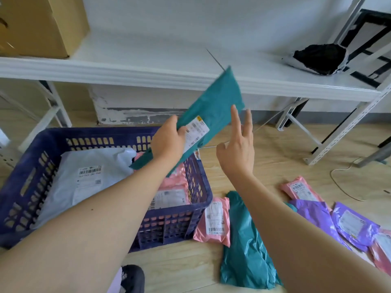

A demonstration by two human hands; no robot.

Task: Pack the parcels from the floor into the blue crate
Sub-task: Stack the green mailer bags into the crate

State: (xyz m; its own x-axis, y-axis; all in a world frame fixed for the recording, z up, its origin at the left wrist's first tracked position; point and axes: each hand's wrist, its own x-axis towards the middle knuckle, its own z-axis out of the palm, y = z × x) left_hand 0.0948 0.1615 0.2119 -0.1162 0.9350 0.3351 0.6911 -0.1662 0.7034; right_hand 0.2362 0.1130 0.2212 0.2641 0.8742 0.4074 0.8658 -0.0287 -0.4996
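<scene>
Two teal parcels marked the moment. One lay crumpled on the floor (275,149) near the blue crate's (95,132) near right corner, the other hung in my left grip (169,137) above the crate's far right corner. My left grip was clamped on the held teal parcel (213,106) at its edge beside the label, thumb and fingers curled round it. The parcel slanted, its low end over the crate and its high end toward the white shelf (148,66). I judged the slant would let it slide in end first. My right grip (237,151) was apart and held nothing, its fingers straight and raised just beside the parcel's right edge, perhaps to steady it. Whether a fingertip touched it I could not tell.

Inside the crate, a large white parcel (88,172) lay flat across the left side, and pink parcels (175,187) were stacked along the right wall. That left the right side as the likely drop spot. A small pink parcel (213,223) leaned against the outside of the crate's right wall, next to the crumpled teal parcel (243,246). Purple parcels (317,216) and more pink ones lay farther right on the floor, so much of the job remained.
</scene>
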